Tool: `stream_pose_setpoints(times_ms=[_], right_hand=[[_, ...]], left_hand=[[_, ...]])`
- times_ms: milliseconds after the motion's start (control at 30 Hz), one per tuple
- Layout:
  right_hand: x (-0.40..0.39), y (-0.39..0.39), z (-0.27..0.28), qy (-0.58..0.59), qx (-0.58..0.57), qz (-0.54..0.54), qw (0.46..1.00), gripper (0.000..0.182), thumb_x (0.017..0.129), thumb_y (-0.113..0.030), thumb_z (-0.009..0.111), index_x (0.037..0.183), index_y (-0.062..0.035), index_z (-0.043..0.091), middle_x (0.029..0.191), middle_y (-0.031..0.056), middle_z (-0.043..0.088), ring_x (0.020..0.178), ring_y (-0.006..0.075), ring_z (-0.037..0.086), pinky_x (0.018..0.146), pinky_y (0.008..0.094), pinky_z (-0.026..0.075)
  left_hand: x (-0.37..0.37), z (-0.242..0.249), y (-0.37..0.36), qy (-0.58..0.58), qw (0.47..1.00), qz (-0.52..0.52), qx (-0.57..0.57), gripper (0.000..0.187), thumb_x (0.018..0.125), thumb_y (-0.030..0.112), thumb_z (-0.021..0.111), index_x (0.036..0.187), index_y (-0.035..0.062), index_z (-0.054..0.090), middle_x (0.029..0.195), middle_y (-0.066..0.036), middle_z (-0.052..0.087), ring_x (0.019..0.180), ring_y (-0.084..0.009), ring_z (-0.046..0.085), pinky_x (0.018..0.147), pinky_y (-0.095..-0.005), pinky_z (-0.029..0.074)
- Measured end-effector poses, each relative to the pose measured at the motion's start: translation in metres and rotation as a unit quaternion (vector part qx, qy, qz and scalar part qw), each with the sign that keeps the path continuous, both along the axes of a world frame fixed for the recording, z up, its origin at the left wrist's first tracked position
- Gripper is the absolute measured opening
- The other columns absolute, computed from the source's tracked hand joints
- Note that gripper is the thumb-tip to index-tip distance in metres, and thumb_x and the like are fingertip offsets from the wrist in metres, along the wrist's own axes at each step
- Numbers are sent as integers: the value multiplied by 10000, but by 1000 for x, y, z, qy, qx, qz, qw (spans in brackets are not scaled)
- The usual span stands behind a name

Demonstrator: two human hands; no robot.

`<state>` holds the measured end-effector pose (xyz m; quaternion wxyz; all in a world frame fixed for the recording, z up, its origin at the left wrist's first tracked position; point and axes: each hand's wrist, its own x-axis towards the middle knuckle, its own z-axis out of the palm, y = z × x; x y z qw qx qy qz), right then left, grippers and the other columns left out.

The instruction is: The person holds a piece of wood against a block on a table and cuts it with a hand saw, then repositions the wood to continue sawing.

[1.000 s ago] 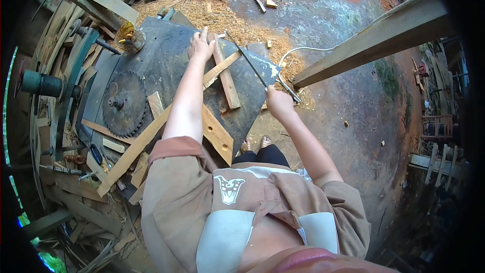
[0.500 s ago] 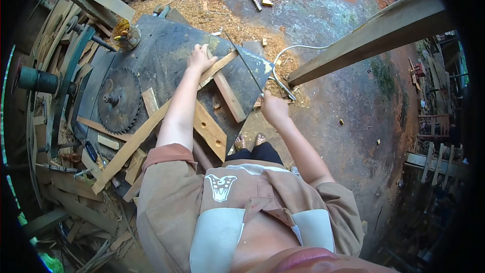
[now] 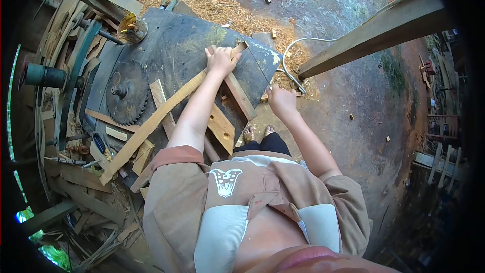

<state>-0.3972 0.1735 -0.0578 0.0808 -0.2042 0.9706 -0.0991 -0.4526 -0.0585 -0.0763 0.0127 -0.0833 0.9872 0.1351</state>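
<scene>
A long pale wooden strip [image 3: 161,114] lies slanted across the dark workbench [image 3: 174,35], over other pieces of wood. My left hand [image 3: 221,61] is wrapped over the strip near its far end, fingers closed on it. Beyond the bench's right edge, my right hand [image 3: 282,101] is closed in a fist around the near end of a thin dark metal tool [image 3: 260,67]. That tool, seen almost edge-on, reaches toward the strip's far end. Under the strip are a reddish wooden bar [image 3: 239,97] and a board with round holes [image 3: 221,127].
A toothed circular saw blade [image 3: 126,108] stands out of the bench at the left. Behind it is a clear container [image 3: 133,29] with yellow-brown contents. A thick wooden post [image 3: 374,35] slants at the right, near a pale hose [image 3: 290,53]. Sawdust covers the ground behind.
My left hand has shifted along the strip toward its far end. The tool's far tip, which stuck out past the strip, now shows less. The whole view has shifted slightly.
</scene>
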Motion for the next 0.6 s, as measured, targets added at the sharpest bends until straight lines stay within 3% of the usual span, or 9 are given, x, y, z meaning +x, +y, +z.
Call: stream_pose_setpoints(times_ms=[33,133,600], right_hand=[[-2,1,-2,5,-8,-1,1000,284,889,-303,419,799,-53,519,646,162,607,607,345,593,562,465,431],[-5,0,-6,-21,-32,-24,999,270,885,-284,429,799,-49,529,656,170,609,627,348,600,584,473,443],[-57,-49,-11,-73,-23,-36,996,221,873,-204,411,847,-30,546,753,190,633,717,349,628,626,448,490]], left_hand=[[0,-7,0,46,999,-10,-19,447,836,497,446,973,89,569,1035,-112,589,1064,-280,501,995,-591,171],[-1,-10,-1,60,998,-18,-1,446,856,494,412,951,84,563,1020,-128,591,1043,-286,514,1003,-578,170],[-2,-10,1,59,998,-1,-8,452,859,501,399,902,87,574,922,-157,614,969,-300,548,988,-525,223]])
